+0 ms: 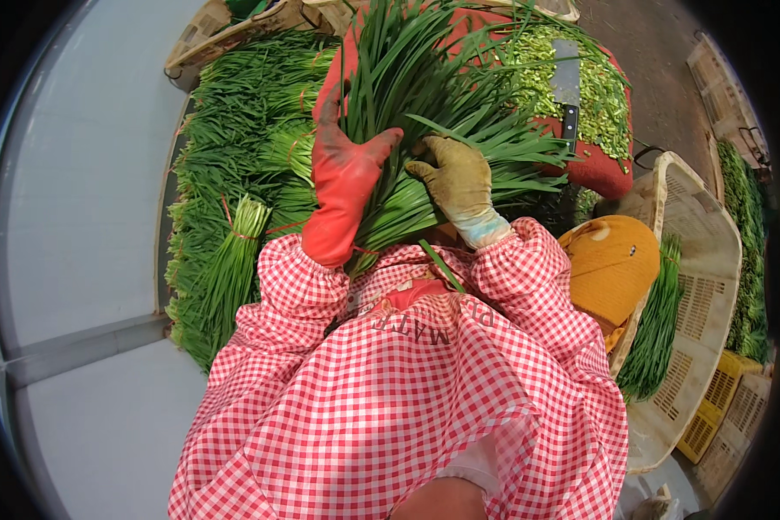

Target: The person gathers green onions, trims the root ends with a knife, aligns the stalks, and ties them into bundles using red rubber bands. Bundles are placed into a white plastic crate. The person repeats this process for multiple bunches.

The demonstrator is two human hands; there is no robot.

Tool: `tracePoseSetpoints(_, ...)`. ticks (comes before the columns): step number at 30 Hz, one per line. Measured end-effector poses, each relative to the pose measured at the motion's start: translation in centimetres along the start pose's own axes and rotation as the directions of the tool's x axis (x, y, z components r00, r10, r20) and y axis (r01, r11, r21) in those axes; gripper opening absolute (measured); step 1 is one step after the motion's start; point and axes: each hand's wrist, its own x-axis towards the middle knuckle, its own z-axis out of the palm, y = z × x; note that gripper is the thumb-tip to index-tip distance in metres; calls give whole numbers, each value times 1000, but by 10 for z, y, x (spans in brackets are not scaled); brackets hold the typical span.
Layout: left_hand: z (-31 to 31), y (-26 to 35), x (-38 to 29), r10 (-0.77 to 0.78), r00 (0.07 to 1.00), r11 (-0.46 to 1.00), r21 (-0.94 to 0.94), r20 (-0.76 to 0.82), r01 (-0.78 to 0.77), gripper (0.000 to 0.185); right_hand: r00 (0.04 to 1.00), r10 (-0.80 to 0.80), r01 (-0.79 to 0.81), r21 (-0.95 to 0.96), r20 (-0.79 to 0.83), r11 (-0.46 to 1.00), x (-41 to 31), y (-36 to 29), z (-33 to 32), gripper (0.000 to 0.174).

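Observation:
A large sheaf of long, flat green leaves, probably garlic chives (416, 71), spreads across the work surface before me. My left hand (348, 166), in a stained red rubber glove, clasps the near left side of the sheaf, its thumb over the leaves and fingers along the outer edge. My right hand (456, 170), in a dirty yellowish-brown glove, rests against leaves on the right with fingers curled; whether it grips any is hidden. Below and between my hands, a bundle of paler leaves (396, 211) points toward my lap, with a red tie (366, 251) near its lower end.
Tied green bundles (234, 130) are stacked at left beside a pale wall panel (78, 162). A cleaver (566, 75) lies on chopped stems (604, 97) over red cloth (598, 174). At right stand a plastic crate (705, 273) holding a bundle (656, 331) and an orange-brown knitted item (614, 260).

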Motion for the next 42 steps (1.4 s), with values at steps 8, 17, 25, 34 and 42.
tracePoseSetpoints(8,1,-6,3,2,1000,997,83,23,-4,77,982,134,-138,25,136,990,3,-1,-1,17)
tracePoseSetpoints(17,0,-8,5,-63,996,997,-47,59,66,76,999,4,15,443,-42,897,-8,0,-10,15)
tracePoseSetpoints(25,-2,-23,13,-64,997,995,-80,50,67,75,986,-146,160,208,-83,965,-10,-14,0,7)
tracePoseSetpoints(34,1,-28,14,46,999,999,-23,20,-45,74,948,-314,295,222,51,929,-42,-42,-21,12)
tracePoseSetpoints(42,-3,-10,2,-5,1000,999,-51,22,6,79,971,-236,210,-320,-45,924,-35,-20,-16,53)
